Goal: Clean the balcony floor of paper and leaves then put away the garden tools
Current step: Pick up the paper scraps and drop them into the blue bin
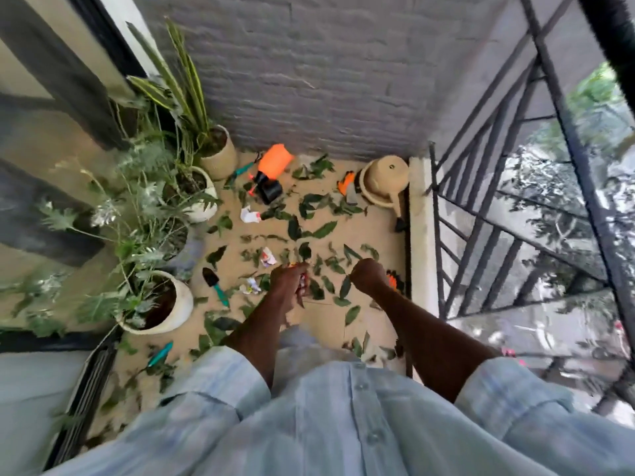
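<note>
Leaves [324, 230] cover most of the balcony floor [374, 242], so the cleaning looks to be at its beginning. Green leaves lie from the far wall to the person's feet, and crumpled paper [248, 214] lies among them: one piece near the middle pots, a second paper [268, 257] in the middle of the floor, and a third paper [250, 286] just beside the left hand [290, 283].

The left hand's fingers are curled round something small with red and orange colour; I cannot tell if it is paper or a wrapper. The right hand [369, 276] is closed into a fist and seems to pinch a leaf stem, but the blur leaves this uncertain.

The garden tools are not put away yet. An orange sprayer [271, 173] lies on its side near the wall, with a teal tool [242, 170] beside it. A black trowel [213, 283] with a teal handle lies near the white pot [178, 304], and another teal tool [159, 353] lies nearer to the person. One orange glove [345, 182] lies against the overturned beige pot [386, 180], and a second glove [393, 281] shows partly behind the right hand.

In my judgement almost all remains: gathering the leaves, picking up the papers, then collecting the tools.
</note>
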### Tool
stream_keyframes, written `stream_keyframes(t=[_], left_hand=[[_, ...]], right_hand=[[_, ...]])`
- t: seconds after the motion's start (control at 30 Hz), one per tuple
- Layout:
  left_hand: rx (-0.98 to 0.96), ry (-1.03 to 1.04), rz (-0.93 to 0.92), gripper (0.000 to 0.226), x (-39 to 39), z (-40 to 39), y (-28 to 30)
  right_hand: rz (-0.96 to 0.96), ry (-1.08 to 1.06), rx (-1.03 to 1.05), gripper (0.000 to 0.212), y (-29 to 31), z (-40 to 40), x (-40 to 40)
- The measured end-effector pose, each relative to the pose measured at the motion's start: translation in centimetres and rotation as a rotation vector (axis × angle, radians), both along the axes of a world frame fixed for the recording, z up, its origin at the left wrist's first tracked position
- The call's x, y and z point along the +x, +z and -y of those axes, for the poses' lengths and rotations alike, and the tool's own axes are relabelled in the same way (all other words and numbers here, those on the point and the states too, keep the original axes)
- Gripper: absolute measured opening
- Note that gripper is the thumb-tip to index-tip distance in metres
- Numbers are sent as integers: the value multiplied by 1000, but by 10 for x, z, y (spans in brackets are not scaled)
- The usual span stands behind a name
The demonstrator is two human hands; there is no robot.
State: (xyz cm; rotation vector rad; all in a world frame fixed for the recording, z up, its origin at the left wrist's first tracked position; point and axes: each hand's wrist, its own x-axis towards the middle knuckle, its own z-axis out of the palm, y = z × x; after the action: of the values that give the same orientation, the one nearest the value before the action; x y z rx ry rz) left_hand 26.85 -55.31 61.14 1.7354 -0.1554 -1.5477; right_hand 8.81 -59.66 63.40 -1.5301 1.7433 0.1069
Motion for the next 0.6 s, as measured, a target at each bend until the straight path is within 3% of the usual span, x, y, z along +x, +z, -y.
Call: stream_keyframes(t=[0.13, 0.27, 0.6], left_hand=[[1, 108, 79, 44, 20, 43, -10], [62, 266, 160, 45, 47, 85, -22], [199, 411, 51, 48, 91, 186, -17]], right_hand=[[11, 143, 57, 33, -8, 66, 29], [27, 265, 53, 30, -21, 129, 63], [-78, 460, 46, 28, -38, 268, 110]])
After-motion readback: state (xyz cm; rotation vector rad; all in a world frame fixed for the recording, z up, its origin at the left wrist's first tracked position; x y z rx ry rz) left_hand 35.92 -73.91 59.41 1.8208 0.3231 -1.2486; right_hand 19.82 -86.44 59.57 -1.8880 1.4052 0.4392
